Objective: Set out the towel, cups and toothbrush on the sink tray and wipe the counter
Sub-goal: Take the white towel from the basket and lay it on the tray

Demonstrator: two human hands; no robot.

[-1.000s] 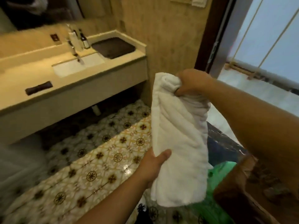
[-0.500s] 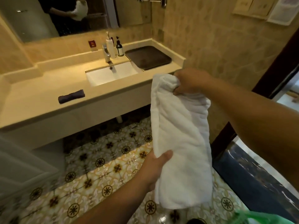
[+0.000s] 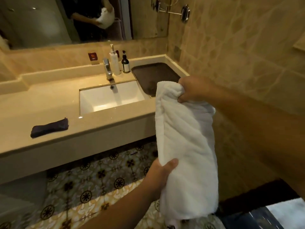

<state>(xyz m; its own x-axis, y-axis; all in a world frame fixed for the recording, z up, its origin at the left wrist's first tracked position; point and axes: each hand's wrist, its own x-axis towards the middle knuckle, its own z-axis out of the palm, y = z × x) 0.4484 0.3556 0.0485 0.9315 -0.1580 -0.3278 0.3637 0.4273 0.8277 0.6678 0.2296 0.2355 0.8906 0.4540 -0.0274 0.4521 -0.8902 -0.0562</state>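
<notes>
both hands hold a white towel (image 3: 186, 146) upright: right hand (image 3: 194, 90) bunching its top, left hand (image 3: 158, 177) lower down. dark tray (image 3: 153, 75) lies far right on the counter (image 3: 49, 104).

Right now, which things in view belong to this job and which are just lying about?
Job: rolled white terry towel held by left hand and right hand; dark rectangular tray; beige stone counter.
Lying about: dark folded cloth; white pump bottle; dark pump bottle.
</notes>
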